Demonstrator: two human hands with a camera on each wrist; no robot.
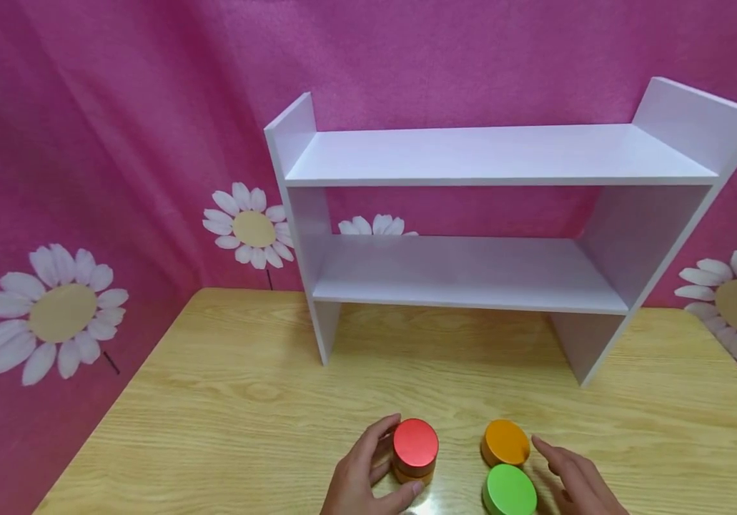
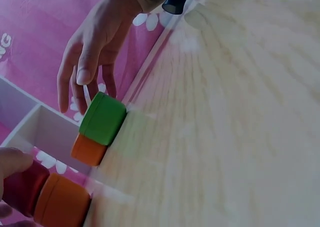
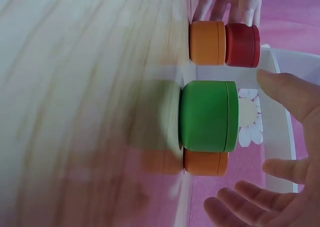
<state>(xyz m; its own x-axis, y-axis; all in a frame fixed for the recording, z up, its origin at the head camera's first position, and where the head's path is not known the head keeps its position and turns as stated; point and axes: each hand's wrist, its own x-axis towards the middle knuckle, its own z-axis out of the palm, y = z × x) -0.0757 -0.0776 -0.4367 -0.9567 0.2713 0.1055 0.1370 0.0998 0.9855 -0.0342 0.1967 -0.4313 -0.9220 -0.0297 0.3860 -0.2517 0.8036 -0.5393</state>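
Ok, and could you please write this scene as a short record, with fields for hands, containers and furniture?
left hand: grips the red container
right hand: beside the green container, gripping nothing
stack: red container on the lower orange container
pair: in the head view, green container nearer the camera than the other orange container
furniture: white two-tier shelf, standing on the wooden table
backdrop: pink cloth with white flowers

Smooth, metallic-looking sheen on the red canister [image 1: 416, 443] and green canister [image 1: 510, 489]! Glossy wood grain gleams across the tabletop [image 1: 226, 372]; smooth shelf unit [image 1: 465, 268], matt cloth backdrop [image 1: 149, 129].
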